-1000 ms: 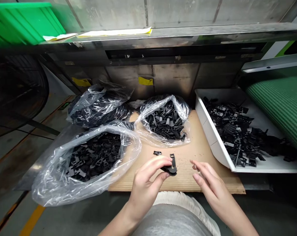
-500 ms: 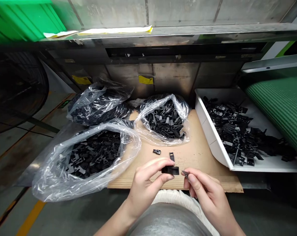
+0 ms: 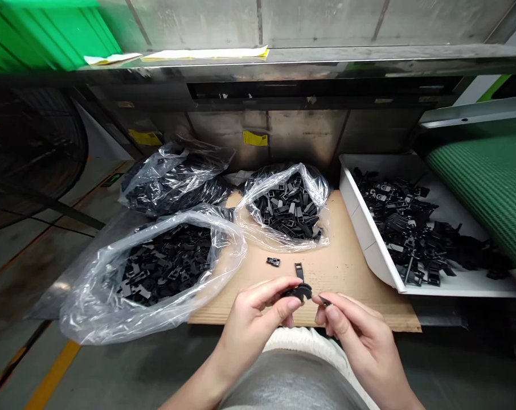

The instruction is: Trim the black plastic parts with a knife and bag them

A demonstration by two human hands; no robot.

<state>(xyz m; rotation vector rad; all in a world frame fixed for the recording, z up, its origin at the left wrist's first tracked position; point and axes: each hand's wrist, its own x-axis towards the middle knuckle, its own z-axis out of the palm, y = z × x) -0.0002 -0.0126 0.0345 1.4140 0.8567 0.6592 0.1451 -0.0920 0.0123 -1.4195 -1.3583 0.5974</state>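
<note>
Between the thumb and fingers of my left hand (image 3: 256,316) is a black plastic part (image 3: 301,292) with a curved, notched end facing right. My right hand (image 3: 358,330) pinches a small dark pointed piece (image 3: 325,300), mostly covered by the fingers; its exact kind I cannot make out. The two hands are close together over the cardboard's front edge, with the held pieces slightly apart. Just beyond the left fingertips lies a flat black piece with a square hole (image 3: 299,270). A second small black part (image 3: 273,262) rests farther left on the cardboard (image 3: 343,273).
Clear plastic bags of black parts stand at the left (image 3: 113,319), back left (image 3: 168,176) and middle (image 3: 279,242). To the right is a white tray (image 3: 369,250) of black parts beside a green belt (image 3: 488,165). A metal ledge (image 3: 309,62) crosses the back.
The part in my left hand has turned, so its curved, notched end now shows instead of a flat rectangular face. My right hand keeps its pinch in nearly the same place.
</note>
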